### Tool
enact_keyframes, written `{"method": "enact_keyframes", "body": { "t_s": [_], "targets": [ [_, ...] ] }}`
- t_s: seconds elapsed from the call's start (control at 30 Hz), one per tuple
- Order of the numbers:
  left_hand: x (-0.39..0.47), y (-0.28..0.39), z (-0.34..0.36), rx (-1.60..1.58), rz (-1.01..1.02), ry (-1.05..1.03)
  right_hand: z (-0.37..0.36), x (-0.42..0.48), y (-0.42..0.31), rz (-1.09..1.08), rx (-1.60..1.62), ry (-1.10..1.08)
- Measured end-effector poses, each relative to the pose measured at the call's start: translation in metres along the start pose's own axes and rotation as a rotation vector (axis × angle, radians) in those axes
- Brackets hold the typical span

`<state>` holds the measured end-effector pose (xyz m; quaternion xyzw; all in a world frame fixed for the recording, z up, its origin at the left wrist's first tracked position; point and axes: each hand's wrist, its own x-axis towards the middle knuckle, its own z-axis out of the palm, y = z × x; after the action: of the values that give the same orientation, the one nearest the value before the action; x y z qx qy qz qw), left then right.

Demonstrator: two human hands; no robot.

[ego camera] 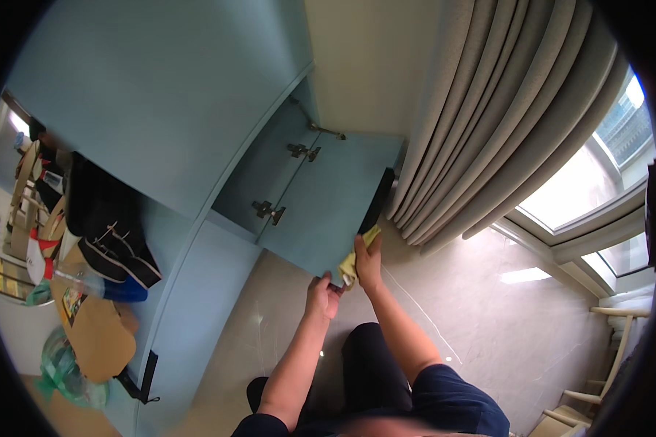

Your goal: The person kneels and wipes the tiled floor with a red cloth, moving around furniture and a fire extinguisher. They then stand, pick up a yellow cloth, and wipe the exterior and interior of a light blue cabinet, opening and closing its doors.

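Observation:
A light blue cabinet door [328, 202] hangs folded down on two metal hinges, with a metal stay at its far side. My left hand [323, 296] grips the door's near corner, its fingers partly hidden at the edge. A yellow cloth [350, 266] is in my right hand [368, 261], pressed against the door's outer edge beside a black handle strip [378, 200]. Behind the door, the cabinet compartment [251, 185] is partly visible and dark inside.
Grey curtains [486, 120] hang close to the door's far right. On the left, a cabinet shelf holds black items [115, 240], a brown paper bag [95, 338] and a green plastic bag [68, 371]. A wooden chair frame [615, 355] stands at the lower right.

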<state>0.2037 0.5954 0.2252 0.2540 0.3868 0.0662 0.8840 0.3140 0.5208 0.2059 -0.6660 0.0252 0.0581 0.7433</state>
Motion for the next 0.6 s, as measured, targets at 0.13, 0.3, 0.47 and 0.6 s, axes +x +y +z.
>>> {"method": "enact_keyframes", "body": {
  "t_s": [0.13,0.3,0.47,0.6],
  "targets": [
    [-0.011,0.067,0.006,-0.134,0.128,-0.140,0.066,0.011,-0.074,-0.034,0.041,-0.034],
    [-0.068,0.133,0.018,0.034,0.362,-0.081,0.144,0.027,-0.130,-0.026,-0.123,-0.100],
    [-0.147,0.168,-0.004,0.578,0.888,0.022,0.184,0.047,-0.106,-0.080,0.235,-0.366],
    [-0.167,0.213,-0.019,0.789,1.211,0.129,0.220,0.055,-0.119,-0.004,0.259,-0.529]
  ]
}}
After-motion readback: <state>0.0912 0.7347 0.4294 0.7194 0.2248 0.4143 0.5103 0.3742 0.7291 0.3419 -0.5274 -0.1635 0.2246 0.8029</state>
